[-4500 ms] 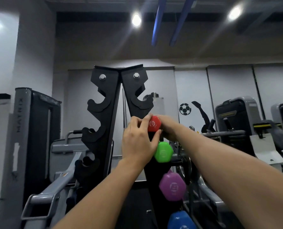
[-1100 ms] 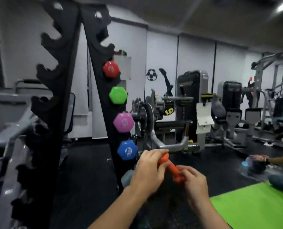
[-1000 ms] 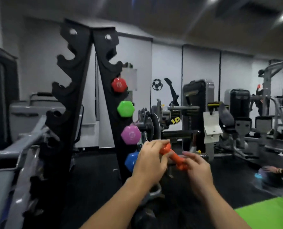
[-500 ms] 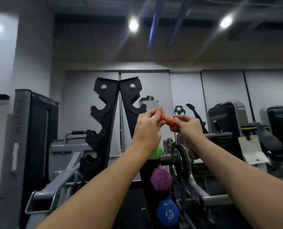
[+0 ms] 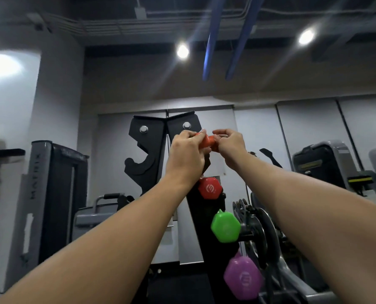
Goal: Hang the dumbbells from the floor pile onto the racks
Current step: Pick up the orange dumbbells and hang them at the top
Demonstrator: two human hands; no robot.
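Both hands [image 5: 188, 151] [image 5: 232, 144] grip an orange dumbbell [image 5: 207, 141] beside the rack [image 5: 178, 126].

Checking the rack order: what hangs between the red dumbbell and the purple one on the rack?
In the head view, the green dumbbell hangs between the red dumbbell above and the purple dumbbell below, on the black rack.

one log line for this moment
step: hanging orange dumbbell | left hand: grips it | right hand: grips it | at: rack top
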